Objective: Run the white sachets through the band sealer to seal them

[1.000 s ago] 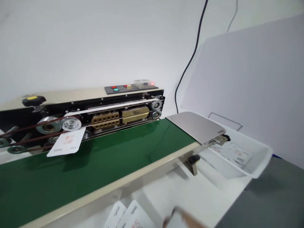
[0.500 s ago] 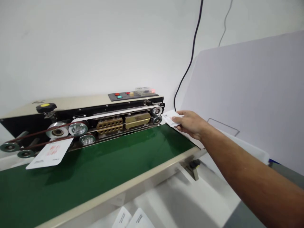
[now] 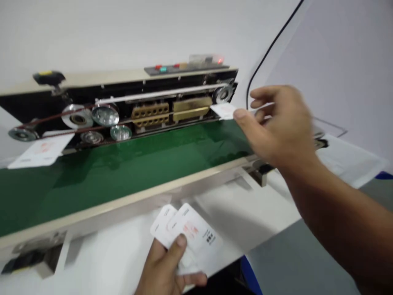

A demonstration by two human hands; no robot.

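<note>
My left hand (image 3: 168, 264) holds a few white printed packets (image 3: 196, 237), fanned out, with the thumb on top, in front of the machine. My right hand (image 3: 276, 123) is at the right end of the sealing machine (image 3: 147, 88), its fingers apart and somewhat blurred. Just beyond its thumb tip, a white packet (image 3: 224, 110) sits at the rollers; whether the thumb touches it is unclear. Another white packet (image 3: 43, 150) with a red print sticks out from the rollers at the left end, over the green belt (image 3: 147, 155).
A black cable (image 3: 270, 47) hangs down the wall behind the machine's right end. Brackets with black knobs (image 3: 262, 168) stick out below the belt's front edge. A white table surface (image 3: 236, 209) lies under the machine.
The view has moved down and right, bringing my left hand into sight. My right hand has opened from the packet, which is now at the rollers. The left-end packet has moved further left.
</note>
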